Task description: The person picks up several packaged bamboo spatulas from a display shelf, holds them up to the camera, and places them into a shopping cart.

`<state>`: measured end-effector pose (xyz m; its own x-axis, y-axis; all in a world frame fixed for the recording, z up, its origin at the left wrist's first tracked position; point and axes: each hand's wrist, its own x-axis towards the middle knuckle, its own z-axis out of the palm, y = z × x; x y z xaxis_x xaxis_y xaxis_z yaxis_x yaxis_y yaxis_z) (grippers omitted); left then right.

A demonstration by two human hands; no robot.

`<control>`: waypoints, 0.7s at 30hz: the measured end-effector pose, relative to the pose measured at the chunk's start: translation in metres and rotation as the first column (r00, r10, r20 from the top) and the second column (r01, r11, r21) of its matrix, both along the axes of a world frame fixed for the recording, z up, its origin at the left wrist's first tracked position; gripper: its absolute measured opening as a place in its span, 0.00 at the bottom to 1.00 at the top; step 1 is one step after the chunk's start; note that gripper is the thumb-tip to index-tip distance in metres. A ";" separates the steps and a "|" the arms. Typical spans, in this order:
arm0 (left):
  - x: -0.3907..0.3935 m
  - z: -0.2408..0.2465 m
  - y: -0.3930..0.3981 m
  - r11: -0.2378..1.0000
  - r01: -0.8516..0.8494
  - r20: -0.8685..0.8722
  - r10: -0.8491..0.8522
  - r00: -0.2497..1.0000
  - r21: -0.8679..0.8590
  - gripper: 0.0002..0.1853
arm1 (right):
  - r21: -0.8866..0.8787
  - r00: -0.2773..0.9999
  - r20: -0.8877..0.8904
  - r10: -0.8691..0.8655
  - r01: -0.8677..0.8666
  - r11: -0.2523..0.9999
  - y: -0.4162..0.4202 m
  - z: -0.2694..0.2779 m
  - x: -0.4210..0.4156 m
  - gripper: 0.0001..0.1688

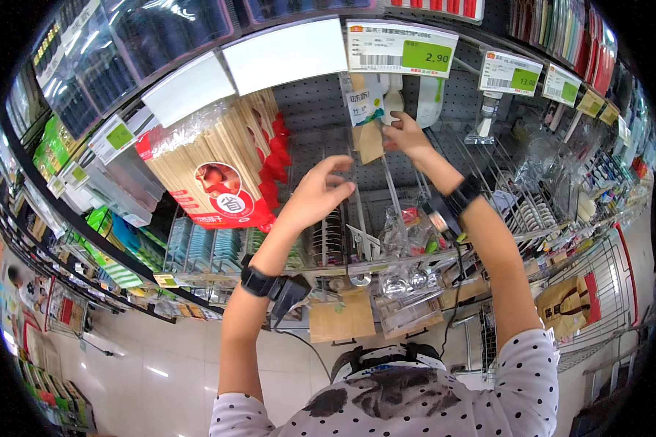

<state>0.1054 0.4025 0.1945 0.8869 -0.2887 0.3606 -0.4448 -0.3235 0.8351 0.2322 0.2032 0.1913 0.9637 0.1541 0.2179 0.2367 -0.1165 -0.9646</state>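
Observation:
My left hand point(323, 188) is raised before the rack, its curved fingers apart and nothing in them. Beside the hanging bamboo spatula point(371, 143) is my right hand point(409, 136), thumb and fingers spread. Whether its fingertips touch the spatula's edge I cannot tell. A printed card label point(365, 106) covers the spatula's upper part. Just behind the right fingers hangs a pale spoon-like utensil point(394, 102), partly hidden. Left of my left hand hang large packs of disposable chopsticks point(197, 158) in clear and red wrapping.
Price tags point(403, 49) line the front above the hooks. Metal hooks point(392, 188) stick out from the perforated back panel point(314, 117). Wrapped utensils point(415, 232) lie below my hands. A shopping cart point(607, 284) holding a brown bag point(567, 306) stands at right. Another person point(27, 287) is far left.

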 end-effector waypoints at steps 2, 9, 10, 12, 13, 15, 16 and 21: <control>-0.021 0.005 -0.001 0.998 0.033 0.049 -0.036 0.998 0.060 0.20 | -0.124 0.994 0.112 0.020 -0.006 0.992 -0.017 0.002 -0.048 0.28; -0.079 0.006 -0.055 0.893 0.369 0.049 -0.394 0.918 0.257 0.17 | -0.342 0.939 0.072 0.337 -0.294 0.893 -0.113 -0.012 -0.208 0.18; -0.083 -0.002 -0.069 0.867 0.433 -0.008 -0.445 0.895 0.247 0.17 | -0.358 0.948 0.027 0.318 -0.288 0.888 -0.131 -0.023 -0.222 0.18; -0.088 -0.019 -0.093 0.795 0.570 -0.139 -0.553 0.821 0.208 0.17 | -0.402 0.971 -0.072 0.227 -0.236 0.885 -0.161 -0.037 -0.253 0.18; -0.088 -0.032 -0.107 0.750 0.633 -0.186 -0.605 0.774 0.193 0.18 | -0.286 0.983 -0.122 0.138 -0.168 0.943 -0.176 -0.050 -0.269 0.18; -0.087 -0.062 -0.138 0.671 0.734 -0.310 -0.679 0.665 0.104 0.17 | -0.057 0.972 -0.232 -0.024 0.011 0.998 -0.205 -0.088 -0.297 0.17; -0.087 -0.080 -0.153 0.645 0.762 -0.383 -0.689 0.616 0.066 0.17 | 0.007 0.952 -0.278 -0.129 0.136 0.991 -0.219 -0.109 -0.308 0.16; -0.090 -0.155 -0.237 0.548 0.835 -0.679 -0.634 0.369 -0.058 0.17 | 0.062 0.698 -0.538 -0.472 0.592 0.804 -0.278 -0.184 -0.373 0.15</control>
